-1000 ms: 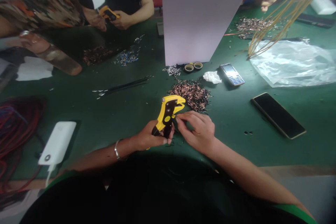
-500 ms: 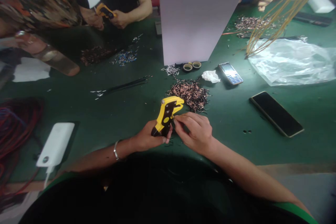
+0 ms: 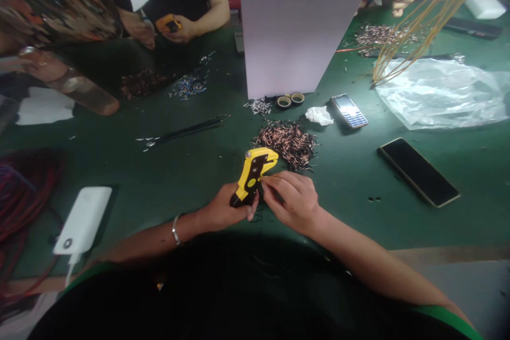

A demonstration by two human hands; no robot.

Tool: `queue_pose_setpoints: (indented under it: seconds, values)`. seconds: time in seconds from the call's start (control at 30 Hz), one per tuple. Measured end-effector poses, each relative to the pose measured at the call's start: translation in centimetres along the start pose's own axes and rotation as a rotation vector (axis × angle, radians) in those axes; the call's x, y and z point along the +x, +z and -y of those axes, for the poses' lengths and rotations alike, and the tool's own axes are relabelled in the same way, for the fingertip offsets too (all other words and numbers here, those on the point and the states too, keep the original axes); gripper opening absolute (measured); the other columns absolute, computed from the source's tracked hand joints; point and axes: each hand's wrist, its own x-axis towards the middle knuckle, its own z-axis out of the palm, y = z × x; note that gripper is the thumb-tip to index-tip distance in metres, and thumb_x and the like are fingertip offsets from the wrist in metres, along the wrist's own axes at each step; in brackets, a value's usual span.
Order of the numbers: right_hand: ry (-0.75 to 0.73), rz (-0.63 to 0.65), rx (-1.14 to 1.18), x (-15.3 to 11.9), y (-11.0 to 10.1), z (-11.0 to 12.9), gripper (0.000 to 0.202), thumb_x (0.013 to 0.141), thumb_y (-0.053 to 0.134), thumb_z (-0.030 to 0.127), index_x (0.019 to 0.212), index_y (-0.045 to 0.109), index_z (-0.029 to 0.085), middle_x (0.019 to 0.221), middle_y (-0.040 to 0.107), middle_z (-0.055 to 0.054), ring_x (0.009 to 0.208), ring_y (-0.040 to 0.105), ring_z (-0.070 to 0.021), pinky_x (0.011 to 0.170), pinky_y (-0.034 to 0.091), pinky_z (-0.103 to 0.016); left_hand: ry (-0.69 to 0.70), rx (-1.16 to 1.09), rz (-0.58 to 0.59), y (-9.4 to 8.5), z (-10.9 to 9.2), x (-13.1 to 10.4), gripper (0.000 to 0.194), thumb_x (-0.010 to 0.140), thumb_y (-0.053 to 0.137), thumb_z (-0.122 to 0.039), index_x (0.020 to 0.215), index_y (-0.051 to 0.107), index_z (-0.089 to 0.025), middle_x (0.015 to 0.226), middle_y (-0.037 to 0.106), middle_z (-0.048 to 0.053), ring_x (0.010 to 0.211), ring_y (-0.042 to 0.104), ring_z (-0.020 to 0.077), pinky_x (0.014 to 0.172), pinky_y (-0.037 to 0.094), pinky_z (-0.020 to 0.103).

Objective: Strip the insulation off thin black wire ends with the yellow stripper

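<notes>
My left hand (image 3: pixel 229 207) is wrapped round the black handles of a yellow and black hand tool (image 3: pixel 253 172), whose head points up and to the right. Close against the tool's right side, my right hand (image 3: pixel 292 196) is closed in a pinch; what its fingertips hold is too small to make out. Just beyond the tool lies a heap of short copper and black wire pieces (image 3: pixel 289 141). Small silvery pieces (image 3: pixel 260 106) and two round rolls (image 3: pixel 290 100) rest behind that heap. A few dark bits lie below my hands.
A tall pale panel (image 3: pixel 295 26) stands beyond the rolls. To the right are a keypad phone (image 3: pixel 349 111), a dark smartphone (image 3: pixel 419 172) and a plastic bag (image 3: pixel 442 93). A white power bank (image 3: pixel 83 220) lies left. Across the table, a person holds a yellow tool (image 3: pixel 169 24).
My hands and the tool stay nearly in place. Across the table, the other person's hands have moved apart, with the yellow tool now in one of them.
</notes>
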Motion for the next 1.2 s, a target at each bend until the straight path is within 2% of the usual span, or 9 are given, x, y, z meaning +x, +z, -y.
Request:
queue_pose_setpoints:
  seconds: [0.37, 0.7, 0.87, 0.93, 1.03, 1.2]
  values:
    - [-0.040, -0.027, -0.044, 0.0, 0.4, -0.1, 0.012, 0.092, 0.055, 0.009, 0.092, 0.065, 0.015, 0.073, 0.073, -0.006, 0.061, 0.067, -0.0161, 0.059, 0.057, -0.030, -0.172, -0.034, -0.149, 0.9, -0.1, -0.1, 0.015, 0.073, 0.066, -0.020, 0.078, 0.053, -0.017, 0.049, 0.057, -0.006, 0.045, 0.054, 0.0092, 0.052, 0.047, 0.022]
    - [-0.037, -0.018, -0.042, -0.1, 0.6, -0.1, 0.011, 0.092, 0.055, 0.007, 0.090, 0.065, 0.011, 0.072, 0.073, -0.009, 0.062, 0.067, -0.0174, 0.059, 0.056, -0.030, -0.186, -0.045, -0.231, 1.4, 0.2, -0.1, 0.018, 0.072, 0.068, -0.024, 0.075, 0.052, -0.018, 0.043, 0.054, -0.008, 0.037, 0.050, 0.0072, 0.044, 0.044, 0.020]
    - [-0.022, -0.029, -0.043, -0.1, 0.8, -0.2, 0.013, 0.093, 0.054, 0.009, 0.089, 0.065, 0.014, 0.070, 0.072, -0.006, 0.062, 0.067, -0.0166, 0.061, 0.056, -0.029, -0.211, -0.053, -0.287, 1.5, 0.4, -0.2, 0.019, 0.070, 0.069, -0.023, 0.073, 0.050, -0.018, 0.041, 0.050, -0.010, 0.032, 0.044, 0.0057, 0.038, 0.038, 0.018]
    - [-0.012, -0.032, -0.036, -0.1, 0.8, -0.2, 0.013, 0.092, 0.054, 0.009, 0.088, 0.065, 0.014, 0.069, 0.072, -0.006, 0.060, 0.066, -0.0163, 0.061, 0.056, -0.029, -0.213, -0.071, -0.281, 1.5, 0.5, -0.1, 0.018, 0.069, 0.069, -0.021, 0.073, 0.051, -0.017, 0.041, 0.051, -0.009, 0.033, 0.046, 0.0063, 0.040, 0.040, 0.019]
    - [0.017, -0.038, -0.022, 0.0, 0.7, -0.4, 0.013, 0.092, 0.055, 0.010, 0.085, 0.066, 0.015, 0.067, 0.071, -0.005, 0.058, 0.066, -0.0155, 0.058, 0.055, -0.027, -0.183, -0.162, -0.242, 1.4, 0.6, 0.2, 0.016, 0.066, 0.069, -0.017, 0.075, 0.056, -0.015, 0.048, 0.058, -0.005, 0.042, 0.054, 0.0091, 0.048, 0.047, 0.022]
    - [0.121, -0.057, -0.001, 0.2, 0.4, -1.1, 0.012, 0.090, 0.058, 0.011, 0.084, 0.068, 0.015, 0.070, 0.074, -0.005, 0.059, 0.068, -0.0143, 0.058, 0.053, -0.025, -0.216, -0.491, -0.247, 0.9, 1.0, 0.7, 0.022, 0.060, 0.066, -0.013, 0.081, 0.061, -0.012, 0.064, 0.064, 0.001, 0.051, 0.060, 0.0151, 0.053, 0.052, 0.031]
